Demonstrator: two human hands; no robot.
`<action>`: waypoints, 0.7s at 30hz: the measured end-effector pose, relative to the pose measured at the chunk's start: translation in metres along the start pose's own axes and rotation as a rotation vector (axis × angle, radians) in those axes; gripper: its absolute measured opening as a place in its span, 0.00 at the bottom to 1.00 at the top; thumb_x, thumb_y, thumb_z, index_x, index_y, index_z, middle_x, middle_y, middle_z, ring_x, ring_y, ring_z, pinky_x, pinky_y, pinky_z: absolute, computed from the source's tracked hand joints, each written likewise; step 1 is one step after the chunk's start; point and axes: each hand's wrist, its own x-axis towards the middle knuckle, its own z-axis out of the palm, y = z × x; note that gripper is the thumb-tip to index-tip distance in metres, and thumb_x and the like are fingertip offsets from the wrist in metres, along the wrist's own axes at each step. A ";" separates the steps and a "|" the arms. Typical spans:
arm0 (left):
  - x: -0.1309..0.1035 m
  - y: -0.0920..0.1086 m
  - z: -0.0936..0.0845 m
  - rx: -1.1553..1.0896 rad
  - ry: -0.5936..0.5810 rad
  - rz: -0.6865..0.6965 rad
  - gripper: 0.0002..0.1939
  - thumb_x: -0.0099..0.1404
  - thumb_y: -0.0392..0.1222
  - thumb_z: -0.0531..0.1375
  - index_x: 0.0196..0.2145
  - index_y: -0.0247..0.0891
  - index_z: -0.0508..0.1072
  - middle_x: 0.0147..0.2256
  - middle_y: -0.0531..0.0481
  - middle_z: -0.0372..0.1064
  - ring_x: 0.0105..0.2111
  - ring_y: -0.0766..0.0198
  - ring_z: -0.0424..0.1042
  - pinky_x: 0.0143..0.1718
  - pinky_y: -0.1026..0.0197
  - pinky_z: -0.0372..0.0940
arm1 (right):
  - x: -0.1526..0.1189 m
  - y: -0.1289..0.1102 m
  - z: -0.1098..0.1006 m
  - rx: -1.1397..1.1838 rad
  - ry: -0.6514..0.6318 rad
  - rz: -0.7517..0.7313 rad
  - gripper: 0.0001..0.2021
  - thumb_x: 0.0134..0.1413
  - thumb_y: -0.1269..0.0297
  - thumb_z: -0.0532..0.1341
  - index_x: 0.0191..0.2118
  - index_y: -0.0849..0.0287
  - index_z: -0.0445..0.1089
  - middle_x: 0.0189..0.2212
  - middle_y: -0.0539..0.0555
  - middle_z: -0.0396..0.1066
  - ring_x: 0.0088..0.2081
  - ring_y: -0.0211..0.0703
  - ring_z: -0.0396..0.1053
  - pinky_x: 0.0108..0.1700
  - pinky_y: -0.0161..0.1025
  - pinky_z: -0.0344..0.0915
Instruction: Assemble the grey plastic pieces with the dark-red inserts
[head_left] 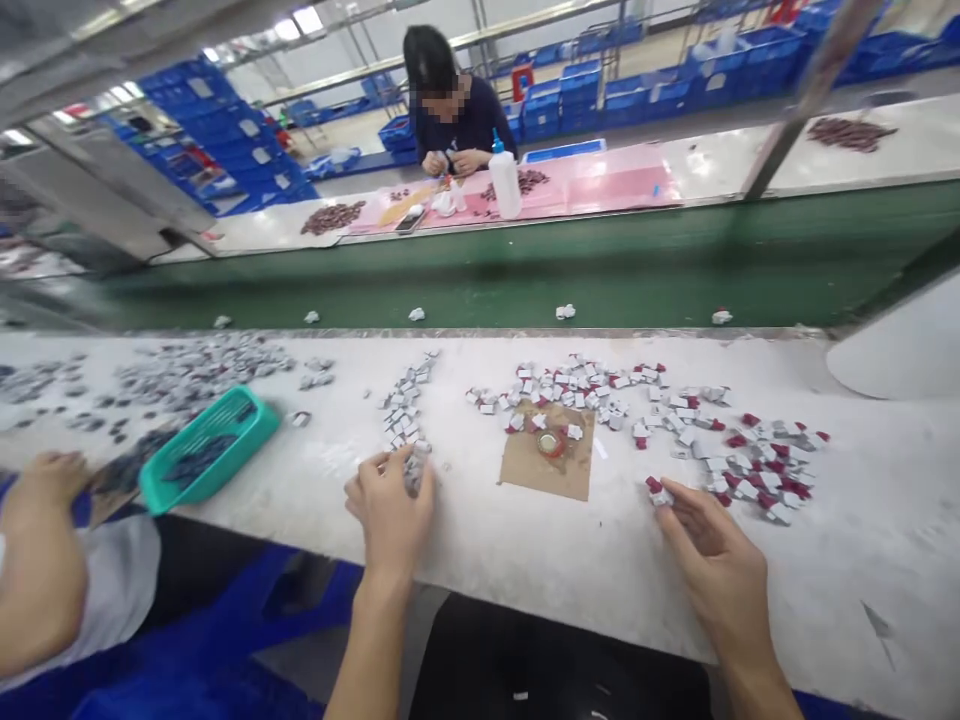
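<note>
My right hand point(716, 560) pinches a small red-and-white piece point(659, 492) between thumb and fingertips, just above the table. To its right lies a heap of similar red, white and grey pieces point(757, 480). My left hand point(394, 505) rests at the near end of a row of small grey-and-white pieces point(405, 410), its fingers curled round some grey ones point(413, 468). A square of brown cardboard point(517, 465) lies between my hands. On it sit a round red-rimmed tin or lid point(550, 444) and a few of the pieces.
A teal basket point(262, 425) with dark pieces stands left, beside another person's arm point(45, 550). Grey pieces point(202, 370) spread behind it. A green belt point(487, 275) carries several small pieces. Across it a person point(469, 115) works near a white bottle point(507, 188).
</note>
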 end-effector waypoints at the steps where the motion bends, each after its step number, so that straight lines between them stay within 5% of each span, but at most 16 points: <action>1: -0.001 0.003 0.002 0.010 0.004 -0.006 0.19 0.75 0.43 0.64 0.59 0.39 0.84 0.60 0.30 0.70 0.60 0.32 0.70 0.63 0.29 0.67 | 0.002 0.001 -0.001 0.005 -0.017 0.008 0.14 0.68 0.50 0.73 0.52 0.51 0.89 0.48 0.58 0.87 0.46 0.54 0.87 0.50 0.48 0.87; 5: 0.003 0.011 0.011 0.049 0.023 -0.018 0.17 0.77 0.41 0.63 0.59 0.40 0.85 0.65 0.30 0.70 0.63 0.31 0.67 0.63 0.28 0.66 | 0.017 -0.006 0.009 0.030 -0.125 0.006 0.12 0.68 0.52 0.74 0.51 0.50 0.89 0.48 0.57 0.87 0.46 0.53 0.87 0.52 0.49 0.87; 12: 0.019 0.014 0.013 0.010 -0.026 0.031 0.11 0.78 0.43 0.61 0.50 0.39 0.83 0.60 0.30 0.77 0.62 0.28 0.68 0.63 0.24 0.64 | 0.038 -0.048 0.060 0.116 -0.271 -0.052 0.11 0.72 0.61 0.71 0.54 0.45 0.89 0.48 0.54 0.86 0.49 0.50 0.86 0.52 0.47 0.87; 17: 0.029 0.008 0.011 -0.059 -0.039 0.151 0.09 0.80 0.45 0.60 0.44 0.42 0.80 0.60 0.29 0.79 0.64 0.24 0.68 0.63 0.20 0.62 | 0.034 -0.068 0.087 0.063 -0.257 -0.005 0.09 0.71 0.64 0.71 0.51 0.46 0.88 0.42 0.52 0.84 0.43 0.47 0.85 0.48 0.45 0.86; 21: 0.033 0.003 0.007 -0.196 -0.084 0.232 0.10 0.80 0.51 0.61 0.46 0.44 0.78 0.57 0.32 0.79 0.64 0.28 0.70 0.63 0.25 0.66 | 0.031 -0.076 0.091 -0.025 -0.242 -0.015 0.07 0.72 0.65 0.71 0.49 0.47 0.87 0.41 0.52 0.84 0.43 0.46 0.83 0.47 0.44 0.83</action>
